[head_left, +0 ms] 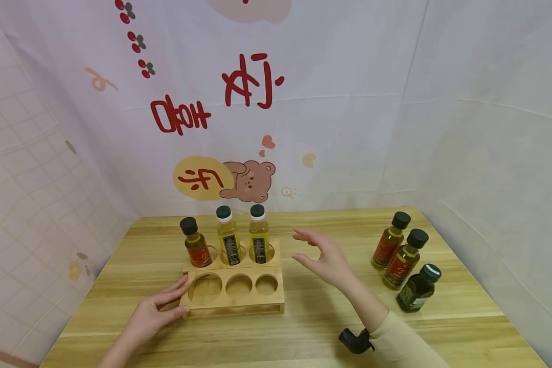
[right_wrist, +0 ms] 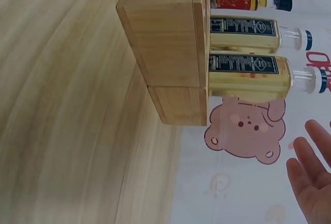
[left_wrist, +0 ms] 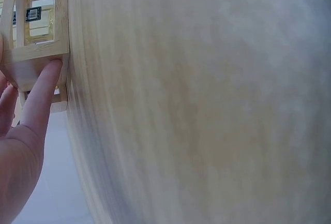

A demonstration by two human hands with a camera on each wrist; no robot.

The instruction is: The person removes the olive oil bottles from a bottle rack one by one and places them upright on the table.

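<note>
A two-tier wooden bottle rack (head_left: 236, 302) stands on the table. Its back tier holds an olive oil bottle with a red label (head_left: 198, 250) at the left and two clear bottles of yellow oil, the middle one (head_left: 230, 243) and the right one (head_left: 259, 243). Three round holes of different sizes open in the lower front tier. My left hand (head_left: 154, 312) touches the rack's left end with its fingers extended; the left wrist view shows a digit (left_wrist: 44, 94) against the end panel. Right of the rack, my right hand (head_left: 326, 258) is raised, thumb and fingers apart, holding nothing.
At the table's right stand two red-labelled oil bottles, one farther back (head_left: 388, 245) and one nearer (head_left: 401, 266), plus a short dark bottle with a green cap (head_left: 416, 291). A printed cloth (head_left: 349, 153) hangs behind the wooden table (head_left: 322, 327).
</note>
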